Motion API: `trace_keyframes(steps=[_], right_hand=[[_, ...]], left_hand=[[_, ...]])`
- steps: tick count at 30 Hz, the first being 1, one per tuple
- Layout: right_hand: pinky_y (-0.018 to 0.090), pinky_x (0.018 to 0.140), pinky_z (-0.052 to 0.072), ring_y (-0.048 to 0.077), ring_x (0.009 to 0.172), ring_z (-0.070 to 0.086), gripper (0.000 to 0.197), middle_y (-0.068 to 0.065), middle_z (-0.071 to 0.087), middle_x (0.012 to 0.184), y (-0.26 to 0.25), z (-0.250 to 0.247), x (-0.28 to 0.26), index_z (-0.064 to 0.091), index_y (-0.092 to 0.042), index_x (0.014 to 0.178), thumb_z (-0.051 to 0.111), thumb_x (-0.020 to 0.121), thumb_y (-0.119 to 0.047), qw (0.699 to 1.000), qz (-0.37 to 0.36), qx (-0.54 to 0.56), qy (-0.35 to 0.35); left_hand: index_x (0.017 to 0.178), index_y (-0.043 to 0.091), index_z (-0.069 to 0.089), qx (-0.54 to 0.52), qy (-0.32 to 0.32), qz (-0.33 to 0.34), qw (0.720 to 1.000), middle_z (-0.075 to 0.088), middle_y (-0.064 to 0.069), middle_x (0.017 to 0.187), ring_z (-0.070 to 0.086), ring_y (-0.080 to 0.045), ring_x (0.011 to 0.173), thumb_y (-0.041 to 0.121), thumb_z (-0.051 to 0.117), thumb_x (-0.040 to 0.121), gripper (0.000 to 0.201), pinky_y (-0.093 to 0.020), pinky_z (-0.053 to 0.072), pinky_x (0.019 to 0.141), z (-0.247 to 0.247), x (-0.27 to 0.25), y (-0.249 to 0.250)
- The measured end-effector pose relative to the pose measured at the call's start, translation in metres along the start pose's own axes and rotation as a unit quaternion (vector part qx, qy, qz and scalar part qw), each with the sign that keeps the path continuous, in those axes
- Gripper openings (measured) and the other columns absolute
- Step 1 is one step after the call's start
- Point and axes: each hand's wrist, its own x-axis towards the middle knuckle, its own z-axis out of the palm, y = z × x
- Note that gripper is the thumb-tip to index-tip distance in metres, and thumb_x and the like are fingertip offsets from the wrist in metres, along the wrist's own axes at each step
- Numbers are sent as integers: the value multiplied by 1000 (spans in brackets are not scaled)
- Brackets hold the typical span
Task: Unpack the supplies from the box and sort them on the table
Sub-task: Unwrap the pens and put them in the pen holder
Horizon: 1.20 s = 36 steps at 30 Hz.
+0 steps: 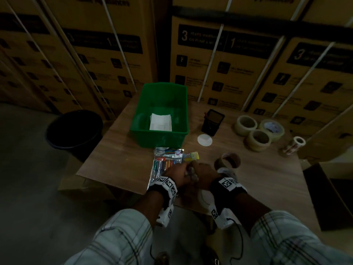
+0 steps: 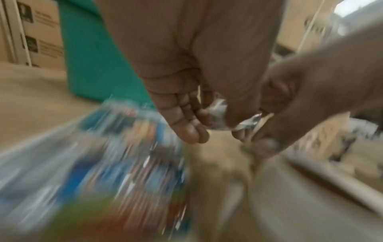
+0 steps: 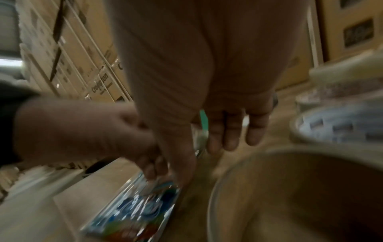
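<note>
A green box (image 1: 141, 111) stands at the back of the wooden table (image 1: 267, 175) with a white folded paper (image 1: 161, 122) in it. In front of it lie clear packets of coloured pens (image 1: 164, 163) and a yellow packet (image 1: 191, 156). My two hands meet just right of the packets. My left hand (image 2: 192, 121) curls round a small crinkly clear packet (image 2: 218, 114), and my right hand (image 2: 267, 131) pinches its other end. In the right wrist view my right hand (image 3: 207, 140) hangs over the pen packets (image 3: 140, 212). Both wrist views are blurred.
Three tape rolls (image 1: 257, 129) and a small paper roll (image 1: 295, 144) lie at the right. A black pen holder (image 1: 213, 121), a white disc (image 1: 205, 139) and a brown tape core (image 1: 227, 161) are nearer. A black bucket (image 1: 74, 129) stands on the floor left. Stacked cartons (image 1: 238, 64) behind.
</note>
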Motion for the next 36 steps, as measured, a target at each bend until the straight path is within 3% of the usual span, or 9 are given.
trace_keyframes(steps=[5,8,12,15,19,25,28,31,36], right_hand=[[39,82,47,32,99,61,30,12,65,108,-1,-39,-3,52,-18,112,54,89,-36,992,11,-2,123],[38,79,48,33,99,62,28,12,65,107,0,-63,-8,57,-18,107,52,89,-39,986,33,5,164],[36,77,49,32,95,63,33,11,67,105,1,-91,-13,62,-16,105,52,90,-44,975,75,40,206],[35,68,48,33,86,64,32,13,68,93,2,-107,-19,63,-14,88,50,92,-44,963,89,58,246],[30,56,38,31,67,58,44,6,53,64,4,-124,-26,44,-16,63,40,97,-43,946,94,100,293],[28,48,29,24,56,49,50,5,47,55,18,-146,-29,37,-19,51,41,99,-32,921,86,186,332],[29,54,33,28,60,57,51,15,56,62,34,-149,-21,45,-12,53,42,98,-35,908,79,226,342],[29,58,40,27,71,61,39,12,64,75,51,-155,-18,61,-5,79,45,97,-35,906,63,235,346],[22,53,34,12,68,53,13,-9,55,74,79,-177,-17,47,-20,88,56,91,-29,900,32,210,381]], left_hand=[[111,14,63,-64,63,43,995,69,-12,107,65,-28,99,36,55,86,34,-36,52,86,-43,13,24],[112,13,62,-102,73,65,990,69,-11,107,65,-25,98,37,58,86,36,-34,53,87,-65,20,36],[114,11,55,-104,100,111,983,59,-8,91,58,-25,84,24,61,87,30,-27,41,71,-83,29,43],[136,12,44,-97,109,122,982,56,-13,118,57,-29,108,27,65,80,61,-30,45,86,-85,39,49],[153,24,10,-168,52,152,973,35,-14,150,44,-34,131,57,74,69,111,-49,43,104,-75,53,70],[148,25,9,-116,143,124,975,32,-11,150,41,-31,134,43,73,74,99,-49,39,108,-65,72,99],[145,29,17,-99,155,130,974,47,-8,139,52,-30,124,34,66,80,82,-46,47,99,-73,81,108],[134,30,32,-70,174,133,973,59,-5,119,60,-26,106,34,65,79,64,-43,54,86,-83,88,118],[122,27,41,-4,168,97,981,59,-6,111,61,-26,99,46,57,70,58,-44,54,82,-88,108,135]])
